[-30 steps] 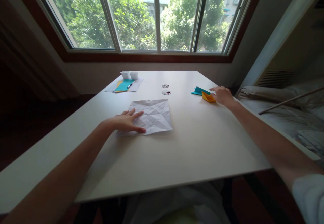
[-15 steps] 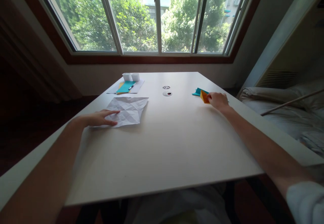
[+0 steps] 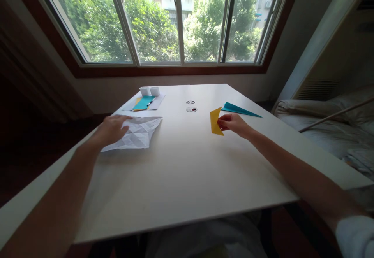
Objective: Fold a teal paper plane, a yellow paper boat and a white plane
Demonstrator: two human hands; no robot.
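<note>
On table [image 3: 175, 180], two containers [image 3: 154, 91], contents unclear, yellow paper [image 3: 214, 121] in right hand [image 3: 234, 124]

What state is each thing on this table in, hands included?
White sheet: spread open, creased
Left hand: on the white sheet's left side, grip unclear
Right hand: pinching the yellow paper boat
Yellow paper boat: folded, tipped, held
Teal paper plane: folded, lying down
Teal sheet: flat
Pen: lying at teal sheet's edge
White containers: side by side

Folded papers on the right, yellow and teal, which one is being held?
The yellow folded paper, held up in the right hand. The teal folded paper, long and pointed, lies on the table behind it, ungripped.
</note>
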